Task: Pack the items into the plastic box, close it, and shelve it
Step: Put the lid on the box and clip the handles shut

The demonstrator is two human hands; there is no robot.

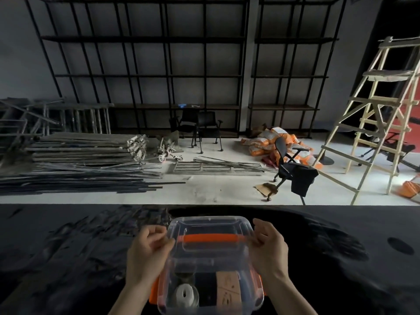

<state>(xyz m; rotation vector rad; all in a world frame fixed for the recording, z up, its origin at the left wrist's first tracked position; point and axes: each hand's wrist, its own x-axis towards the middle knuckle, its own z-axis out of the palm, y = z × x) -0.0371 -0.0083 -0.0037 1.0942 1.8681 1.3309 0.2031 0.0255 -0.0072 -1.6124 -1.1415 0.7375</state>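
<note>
We see a clear, glossy plastic lid [210,237] with an opaque orange plastic handle [212,238], over a clear plastic box [210,289] with orange plastic latches [154,292]. Inside lie a brown matt cardboard piece [227,285] and a white roll [185,294]. The tabletop [68,246] looks black and smeared. The ladder [375,119] is rough, bare wood.

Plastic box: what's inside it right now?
Through the clear lid of the plastic box: a white tape roll, a brown cardboard packet, something dark between. Anything underneath is hidden.
</note>
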